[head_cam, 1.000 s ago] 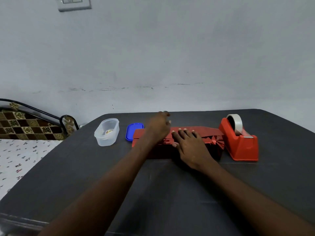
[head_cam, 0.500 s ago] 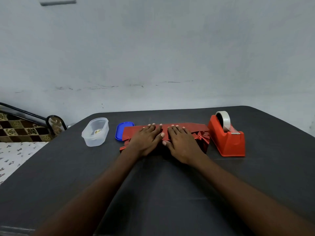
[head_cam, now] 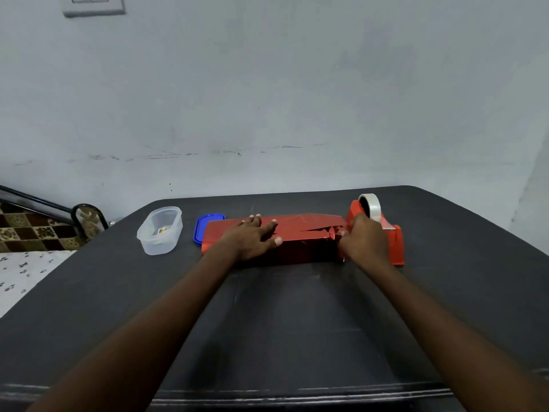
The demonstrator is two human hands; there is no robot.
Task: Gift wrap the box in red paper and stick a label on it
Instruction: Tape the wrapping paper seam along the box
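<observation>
Box (head_cam: pixel 297 242) under left hand (head_cam: pixel 252 240) — right hand (head_cam: pixel 364 240) at its crumpled end.

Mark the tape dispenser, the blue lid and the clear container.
tape dispenser (head_cam: pixel 396 245), head view, red base at its right end
blue lid (head_cam: pixel 205 223), head view, top face
clear container (head_cam: pixel 160 236), head view, front wall

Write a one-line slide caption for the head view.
Left hand presses the red-wrapped box flat while the right hand reaches the tape dispenser.

The long box (head_cam: pixel 297 242), wrapped in shiny red paper, lies flat, its right end crumpled.
</observation>
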